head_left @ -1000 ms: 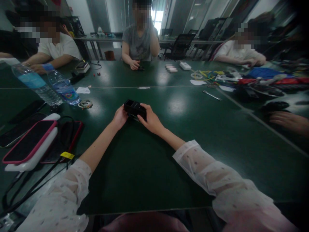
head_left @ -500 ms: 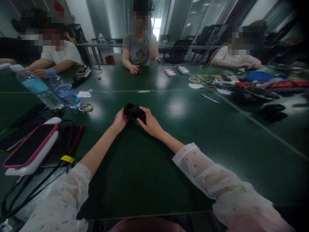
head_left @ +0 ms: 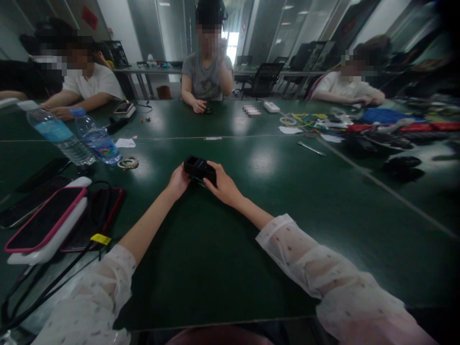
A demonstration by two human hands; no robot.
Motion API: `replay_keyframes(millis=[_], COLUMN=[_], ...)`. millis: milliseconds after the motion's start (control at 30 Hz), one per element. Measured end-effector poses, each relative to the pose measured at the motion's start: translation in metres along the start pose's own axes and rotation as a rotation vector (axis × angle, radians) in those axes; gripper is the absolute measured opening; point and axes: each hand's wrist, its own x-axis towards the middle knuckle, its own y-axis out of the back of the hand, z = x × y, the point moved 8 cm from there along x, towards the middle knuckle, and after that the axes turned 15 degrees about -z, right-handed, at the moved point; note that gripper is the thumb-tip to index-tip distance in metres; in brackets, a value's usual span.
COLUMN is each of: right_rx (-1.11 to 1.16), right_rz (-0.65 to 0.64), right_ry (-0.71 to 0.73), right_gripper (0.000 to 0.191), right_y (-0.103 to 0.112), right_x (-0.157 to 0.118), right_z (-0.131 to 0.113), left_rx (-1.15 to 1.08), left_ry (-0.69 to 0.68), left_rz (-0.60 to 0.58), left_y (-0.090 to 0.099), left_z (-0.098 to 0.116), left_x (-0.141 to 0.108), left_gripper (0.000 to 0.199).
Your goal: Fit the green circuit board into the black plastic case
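A small black box-shaped device (head_left: 200, 169) with a dark window on its upper face is held between both of my hands over the green table (head_left: 223, 249). My left hand (head_left: 178, 182) is closed on its left end. My right hand (head_left: 225, 186) grips the right end, thumb on the near side and fingers over the top. What kind of device it is, I cannot make out. Its underside is hidden.
Left of my arms stand two water bottles (head_left: 97, 139), a bracelet (head_left: 128, 163), and stacked phones (head_left: 46, 218) with black cables. A wrench (head_left: 311, 148) lies to the right, near tangled cables (head_left: 305, 120). Several people sit around the table, one opposite (head_left: 204, 79).
The camera view has shifted slightly, so the background sits a little lower. Both hands keep their hold on the black device, with hardly any movement.
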Motion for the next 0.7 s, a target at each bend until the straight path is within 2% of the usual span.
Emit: replay_keyframes(millis=[300,700], right_rx=[-0.010,-0.002], right_rz=[0.020,0.012], right_ry=[0.016,0.012], right_gripper=[0.055,0.055], right_y=[0.0002,0.0005], right_x=[0.0010,0.0006], right_z=[0.0001,-0.0005], left_rx=[0.027,0.016], left_ry=[-0.004,-0.009], left_rz=[0.012,-0.016], left_y=[-0.0059,-0.0045], left_z=[0.0032,0.0023], left_x=[-0.0031,-0.0014], left_gripper=[0.016,0.013])
